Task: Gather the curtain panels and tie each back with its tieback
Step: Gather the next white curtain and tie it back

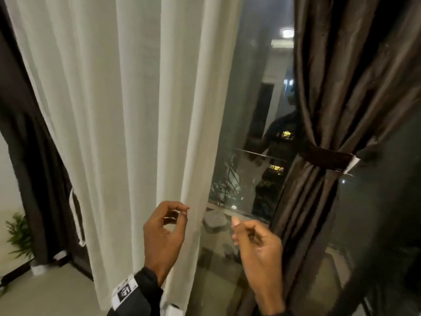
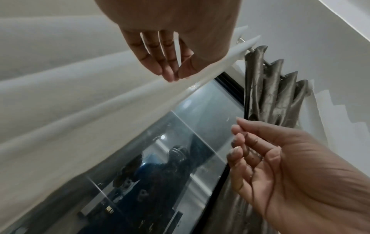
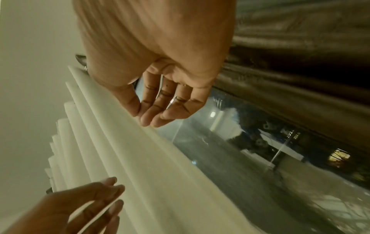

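A white sheer curtain (image 1: 136,133) hangs ungathered over the left and middle of the window. My left hand (image 1: 182,213) is loosely curled, fingertips right at the sheer's right edge (image 2: 192,85), with no fabric visibly held. To its right, my right hand (image 1: 237,229) hovers in front of the glass, fingers loosely curled and holding nothing. The brown curtain (image 1: 330,87) on the right is bunched and bound by a dark tieback (image 1: 328,158). Another dark curtain (image 1: 29,133) hangs at far left, beside a dangling white cord (image 1: 75,215).
The window glass (image 1: 250,110) shows between the sheer and the brown curtain, with a person's reflection in it. A potted plant (image 1: 19,233) stands on the floor at the far left. The curtain rod (image 2: 250,49) runs along the top under the ceiling.
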A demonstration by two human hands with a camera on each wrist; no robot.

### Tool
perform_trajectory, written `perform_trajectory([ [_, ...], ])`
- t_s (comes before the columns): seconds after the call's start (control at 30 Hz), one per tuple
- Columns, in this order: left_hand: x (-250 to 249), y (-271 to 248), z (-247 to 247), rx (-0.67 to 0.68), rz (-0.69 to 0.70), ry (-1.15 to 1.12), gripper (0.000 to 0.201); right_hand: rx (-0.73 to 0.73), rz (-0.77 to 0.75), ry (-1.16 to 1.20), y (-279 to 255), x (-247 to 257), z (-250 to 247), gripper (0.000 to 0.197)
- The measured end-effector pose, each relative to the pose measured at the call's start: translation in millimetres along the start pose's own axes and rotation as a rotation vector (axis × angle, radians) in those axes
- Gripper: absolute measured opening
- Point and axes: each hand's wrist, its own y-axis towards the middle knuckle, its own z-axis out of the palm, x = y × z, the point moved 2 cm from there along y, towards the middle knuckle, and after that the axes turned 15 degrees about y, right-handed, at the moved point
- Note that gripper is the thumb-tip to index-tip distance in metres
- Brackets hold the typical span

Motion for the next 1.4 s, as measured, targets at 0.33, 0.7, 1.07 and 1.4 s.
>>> perform_trajectory([
  [0.33,115,62,-9,0.216,-0.170,0.115,0.071,-0.202,0.023,-0.024,20,-53,125,0.035],
  [0.7,171,69,-6,0.284,-0.170,0.155,0.018,-0.164,0.394,-0.305,20,-129,133,0.040],
  [1.07,161,27,1,0.491,0.148,0.127,0.024,-0.077,0.387,0.097,-26,-165,166,0.065],
  [1.4,260,76,-17,0.302,-0.347,0.252,0.072,-0.293,0.478,-0.244,-7,-211,194,0.030],
])
